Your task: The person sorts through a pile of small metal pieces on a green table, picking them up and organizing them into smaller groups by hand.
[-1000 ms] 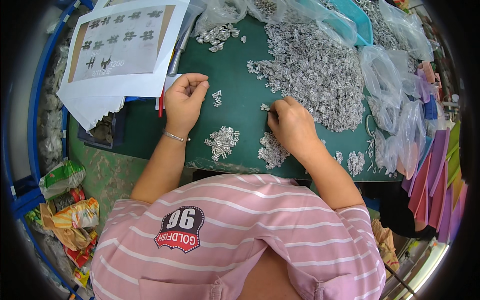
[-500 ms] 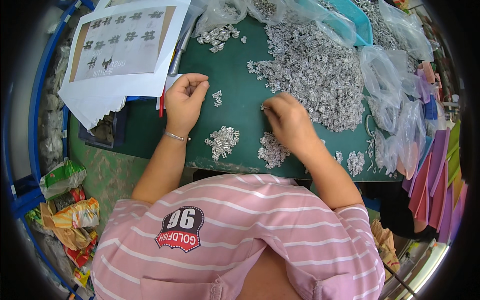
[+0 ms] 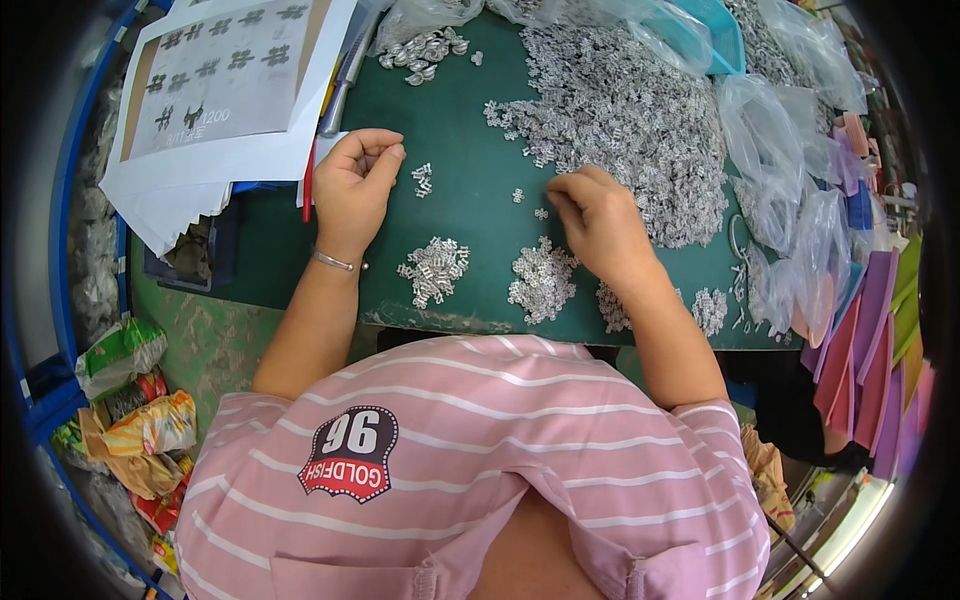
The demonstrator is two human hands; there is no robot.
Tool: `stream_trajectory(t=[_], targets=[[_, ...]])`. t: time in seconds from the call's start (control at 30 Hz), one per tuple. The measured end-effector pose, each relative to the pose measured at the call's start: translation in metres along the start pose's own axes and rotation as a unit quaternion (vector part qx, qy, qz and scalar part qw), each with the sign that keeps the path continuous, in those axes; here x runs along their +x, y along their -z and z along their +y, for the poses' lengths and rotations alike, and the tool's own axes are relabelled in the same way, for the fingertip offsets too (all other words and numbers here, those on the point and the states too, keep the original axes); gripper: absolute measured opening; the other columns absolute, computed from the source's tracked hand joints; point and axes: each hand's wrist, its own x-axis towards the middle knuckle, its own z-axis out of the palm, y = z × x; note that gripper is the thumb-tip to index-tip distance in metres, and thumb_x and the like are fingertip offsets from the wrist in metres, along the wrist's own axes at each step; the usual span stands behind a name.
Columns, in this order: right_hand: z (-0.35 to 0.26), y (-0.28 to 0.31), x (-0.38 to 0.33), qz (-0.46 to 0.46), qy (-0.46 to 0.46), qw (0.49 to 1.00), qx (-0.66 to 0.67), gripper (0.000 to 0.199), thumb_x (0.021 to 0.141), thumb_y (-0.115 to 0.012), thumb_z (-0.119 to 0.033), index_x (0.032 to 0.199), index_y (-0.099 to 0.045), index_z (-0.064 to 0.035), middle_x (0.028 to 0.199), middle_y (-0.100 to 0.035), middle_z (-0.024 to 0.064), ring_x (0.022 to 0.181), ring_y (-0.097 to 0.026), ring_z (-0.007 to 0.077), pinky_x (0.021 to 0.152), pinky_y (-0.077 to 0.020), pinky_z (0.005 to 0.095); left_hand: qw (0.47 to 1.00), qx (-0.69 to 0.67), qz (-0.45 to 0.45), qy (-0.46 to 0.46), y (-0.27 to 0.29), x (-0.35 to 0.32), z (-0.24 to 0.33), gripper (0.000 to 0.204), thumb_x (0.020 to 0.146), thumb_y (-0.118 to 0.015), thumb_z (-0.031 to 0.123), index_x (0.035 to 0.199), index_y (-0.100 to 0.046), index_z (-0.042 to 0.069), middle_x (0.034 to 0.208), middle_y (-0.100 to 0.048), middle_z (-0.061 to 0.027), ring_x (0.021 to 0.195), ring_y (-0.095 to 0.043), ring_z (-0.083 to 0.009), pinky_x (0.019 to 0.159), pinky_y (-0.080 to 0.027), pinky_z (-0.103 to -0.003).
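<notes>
My left hand (image 3: 362, 190) is curled beside the paper sheets, thumb pressed to the forefinger. Whatever is in it, if anything, is hidden. Just right of it lies a small cluster of silver metal pieces (image 3: 422, 181). My right hand (image 3: 606, 222) hovers at the edge of the large heap of silver metal pieces (image 3: 630, 110), its fingers bent and drawn together; I cannot make out anything between them. Two loose pieces (image 3: 518, 195) lie on the green mat left of its fingertips. Nearer me are a left pile (image 3: 434, 271) and a middle pile (image 3: 543, 281) of small metal pieces.
Printed sheets (image 3: 215, 75) with pictures of parts cover the far left, with a red pen (image 3: 308, 185) beside them. Clear plastic bags (image 3: 765, 130) and a turquoise basket (image 3: 728, 40) border the heap. Smaller piles (image 3: 709, 311) lie at the right front. Rounded silver pieces (image 3: 422, 52) lie at the back.
My right hand has drawn back to the right, and two loose pieces now show on the mat where its fingers were. My left hand keeps its pose; the whole view has shifted slightly.
</notes>
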Motion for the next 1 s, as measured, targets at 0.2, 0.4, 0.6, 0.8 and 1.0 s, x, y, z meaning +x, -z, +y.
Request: stream_trajectory(t=[0.2, 0.4, 0.6, 0.8, 1.0], targets=[[-0.003, 0.001, -0.004, -0.027, 0.041, 0.999, 0.012, 0.010, 0.075, -0.063, 0.001, 0.085, -0.064, -0.0013, 0.082, -0.057, 0.0134, 0.080, -0.059, 0.0327, 0.069, -0.0494, 0.0399, 1.000, 0.004, 0.009, -0.009, 0.001, 0.000, -0.002, 0.012, 0.084, -0.063, -0.001, 0.095, -0.063, -0.002, 0.078, -0.063, -0.0002, 0.062, -0.052, -0.0022, 0.055, -0.041, -0.016], [0.004, -0.001, -0.012, -0.020, 0.027, 0.999, 0.026, 0.014, 0.073, -0.066, 0.004, 0.086, -0.060, 0.0004, 0.081, -0.058, 0.0124, 0.075, -0.058, 0.0292, 0.066, -0.0473, 0.0352, 1.000, 0.005, -0.002, 0.005, -0.002, 0.001, -0.001, 0.012, 0.084, -0.064, 0.000, 0.096, -0.063, -0.001, 0.080, -0.062, -0.0010, 0.062, -0.050, -0.0039, 0.055, -0.038, -0.016], [0.022, 0.067, -0.032, -0.131, -0.120, 0.979, 0.101, 0.010, 0.071, -0.063, 0.006, 0.081, -0.063, 0.0027, 0.076, -0.064, 0.0154, 0.070, -0.063, 0.0303, 0.064, -0.0493, 0.0359, 1.000, 0.003, 0.002, -0.016, 0.001, 0.001, -0.004, 0.012, 0.084, -0.064, 0.002, 0.097, -0.065, 0.001, 0.079, -0.062, 0.0002, 0.061, -0.048, -0.0033, 0.052, -0.035, -0.015], [0.026, 0.079, -0.045, -0.156, -0.046, 0.986, 0.030, 0.009, 0.070, -0.061, 0.005, 0.078, -0.064, 0.0018, 0.076, -0.062, 0.0143, 0.074, -0.060, 0.0328, 0.066, -0.0487, 0.0388, 1.000, 0.025, 0.008, -0.016, 0.001, 0.000, -0.005, 0.012, 0.084, -0.064, 0.002, 0.097, -0.065, 0.001, 0.079, -0.062, 0.0012, 0.062, -0.048, -0.0029, 0.053, -0.036, -0.015], [0.002, 0.028, -0.002, -0.048, 0.069, 0.996, 0.034, 0.014, 0.072, -0.063, 0.004, 0.085, -0.063, 0.0003, 0.083, -0.059, 0.0131, 0.079, -0.058, 0.0322, 0.069, -0.0477, 0.0384, 1.000, -0.003, 0.000, -0.023, -0.002, 0.001, -0.003, 0.013, 0.084, -0.064, 0.000, 0.096, -0.064, -0.001, 0.081, -0.063, -0.0013, 0.063, -0.050, -0.0040, 0.056, -0.040, -0.016]])
